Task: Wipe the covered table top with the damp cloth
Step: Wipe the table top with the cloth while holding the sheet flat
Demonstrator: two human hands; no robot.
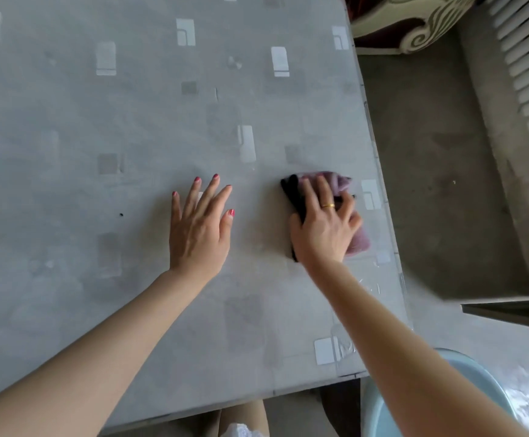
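Note:
A grey covered table top (130,121) with pale rectangle patterns fills most of the view. A pink and black cloth (359,242) lies bunched on it near the right edge. My right hand (326,225) presses down on the cloth, fingers spread over it and slightly bent, a gold ring on one finger. My left hand (200,222) rests flat on the bare cover to the left of the cloth, fingers straight and spread, holding nothing.
The table's right edge (380,171) runs close beside the cloth, with concrete floor (430,152) beyond it. A pale blue basin (380,414) sits at the bottom right below the near corner. A white slatted object (528,74) stands at the far right.

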